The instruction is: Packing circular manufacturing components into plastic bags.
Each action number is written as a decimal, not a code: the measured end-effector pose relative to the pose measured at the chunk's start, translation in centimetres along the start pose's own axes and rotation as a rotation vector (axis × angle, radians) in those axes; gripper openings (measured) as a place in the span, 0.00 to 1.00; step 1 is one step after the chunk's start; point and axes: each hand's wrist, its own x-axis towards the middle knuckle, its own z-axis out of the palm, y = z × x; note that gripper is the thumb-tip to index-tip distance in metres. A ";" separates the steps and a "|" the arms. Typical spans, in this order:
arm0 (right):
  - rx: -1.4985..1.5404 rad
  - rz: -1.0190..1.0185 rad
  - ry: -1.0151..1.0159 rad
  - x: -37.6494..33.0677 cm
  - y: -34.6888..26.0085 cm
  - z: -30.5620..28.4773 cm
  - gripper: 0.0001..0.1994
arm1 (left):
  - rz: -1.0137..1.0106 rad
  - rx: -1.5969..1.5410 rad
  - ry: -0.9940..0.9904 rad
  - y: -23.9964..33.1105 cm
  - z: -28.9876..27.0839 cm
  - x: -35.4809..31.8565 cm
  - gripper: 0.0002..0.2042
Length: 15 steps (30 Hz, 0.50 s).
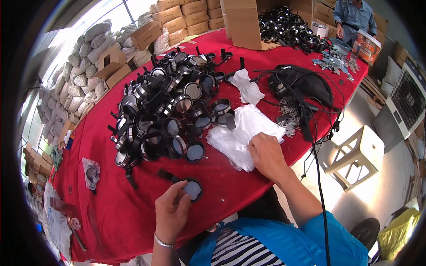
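Observation:
My left hand [172,208] is closed, its fingertips on the rim of a round black part [193,189] with a grey-blue disc face and a strap-like black arm. This part is low over the red cloth or lies on it; which one, I cannot tell. My right hand [269,155] has its fingers bent and pressed together on the edge of a pile of thin white plastic bags [242,128]. Just beyond the left hand lies a big heap of similar round parts [171,102], black and silver. One more white bag [246,86] lies past the pile.
A black pouch with cables [304,84] lies at the right beside small metal pieces [289,117]. A bagged part [91,173] is on the left. Far back stand an open carton [243,24] and a person [355,20]. A plastic stool [359,155] stands on the floor.

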 end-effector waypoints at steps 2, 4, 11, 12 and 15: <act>0.067 -0.027 -0.023 -0.9 -1.0 -0.5 0.04 | -0.051 -0.166 -0.055 0.4 1.6 0.3 0.14; 0.188 -0.067 -0.027 -1.7 -2.3 -0.7 0.04 | -0.143 -0.353 -0.233 0.5 3.0 1.0 0.14; 0.468 -0.249 -0.071 -4.2 -7.0 -1.0 0.05 | -0.326 -0.815 -0.187 -1.4 7.6 3.1 0.12; 0.460 -0.224 -0.165 -4.3 -6.8 -1.6 0.10 | -0.247 -0.805 -0.121 -1.4 7.3 3.2 0.12; 0.714 0.064 -0.149 -2.7 -5.4 -3.6 0.15 | -0.218 -0.758 -0.049 -0.5 4.7 2.8 0.11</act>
